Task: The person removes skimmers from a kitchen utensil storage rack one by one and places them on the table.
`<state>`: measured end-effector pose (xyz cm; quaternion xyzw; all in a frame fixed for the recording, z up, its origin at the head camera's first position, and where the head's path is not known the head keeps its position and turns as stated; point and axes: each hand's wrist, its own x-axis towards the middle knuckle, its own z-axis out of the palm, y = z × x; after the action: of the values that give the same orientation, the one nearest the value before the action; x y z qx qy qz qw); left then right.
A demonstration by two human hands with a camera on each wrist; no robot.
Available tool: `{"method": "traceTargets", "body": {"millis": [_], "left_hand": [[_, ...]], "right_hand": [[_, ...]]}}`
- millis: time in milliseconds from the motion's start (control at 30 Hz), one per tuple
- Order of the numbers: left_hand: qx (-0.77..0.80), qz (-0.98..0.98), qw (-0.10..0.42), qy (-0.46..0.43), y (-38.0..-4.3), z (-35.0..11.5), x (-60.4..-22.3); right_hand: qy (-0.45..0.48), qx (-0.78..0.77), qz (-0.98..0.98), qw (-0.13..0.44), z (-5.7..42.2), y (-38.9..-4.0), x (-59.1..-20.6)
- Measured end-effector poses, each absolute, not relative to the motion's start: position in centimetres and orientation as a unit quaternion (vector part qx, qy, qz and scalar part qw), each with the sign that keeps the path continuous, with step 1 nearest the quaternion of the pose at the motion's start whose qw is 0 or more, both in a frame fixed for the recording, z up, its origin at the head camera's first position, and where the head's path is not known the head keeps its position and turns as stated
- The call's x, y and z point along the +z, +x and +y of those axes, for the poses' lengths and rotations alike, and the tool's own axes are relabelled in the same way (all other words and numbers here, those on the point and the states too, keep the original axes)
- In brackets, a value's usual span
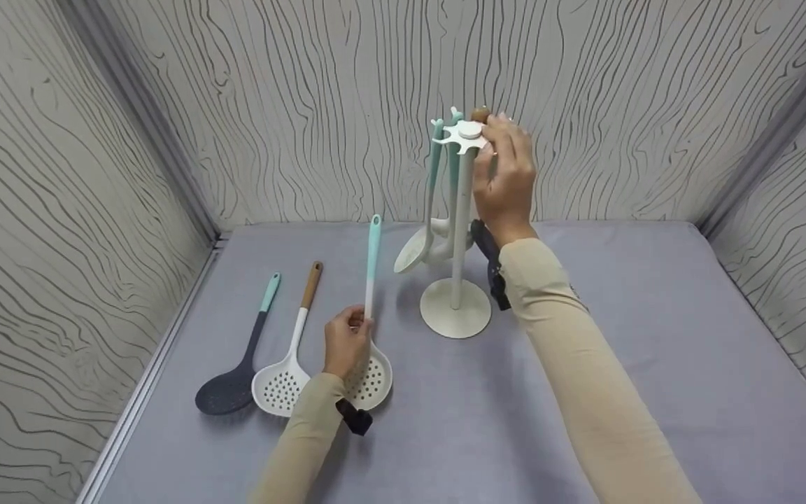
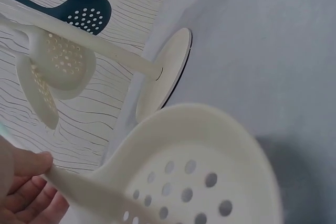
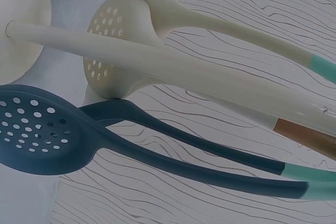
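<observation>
My left hand [image 1: 347,341] pinches the white shaft of a skimmer [image 1: 373,252] with a mint handle end. In the left wrist view, the skimmer's perforated bowl [image 2: 210,145] fills the foreground beside the fingers [image 2: 31,163]. My right hand [image 1: 508,178] is up at the white hooked top [image 1: 469,133] of a utensil stand, thumb and fingers curled at its right edge. White perforated utensils with mint handles [image 1: 435,164] hang at the stand's left. The right wrist view shows hanging dark blue skimmers [image 3: 37,129] and the stand's pole [image 3: 157,61]; the right hand is out of that view.
Left of the held skimmer lie a white skimmer [image 1: 283,385] with a brown handle and a dark one [image 1: 228,390] with a mint handle. The stand's round base [image 1: 455,325] rests on the grey cloth [image 1: 655,392]. Wood-patterned panels [image 1: 305,105] enclose the back and sides.
</observation>
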<state>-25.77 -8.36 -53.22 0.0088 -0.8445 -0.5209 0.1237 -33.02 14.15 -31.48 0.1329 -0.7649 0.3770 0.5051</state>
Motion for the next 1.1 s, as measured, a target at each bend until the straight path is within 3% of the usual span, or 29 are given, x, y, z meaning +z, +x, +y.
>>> {"method": "traceTargets", "body": {"millis": [1100], "left_hand": [[-0.514,-0.853,0.063,0.058,-25.9,-9.9,-54.0]], "right_hand": [[0.139,0.372,-0.760,0.514,14.2,-33.2,-31.6]]}}
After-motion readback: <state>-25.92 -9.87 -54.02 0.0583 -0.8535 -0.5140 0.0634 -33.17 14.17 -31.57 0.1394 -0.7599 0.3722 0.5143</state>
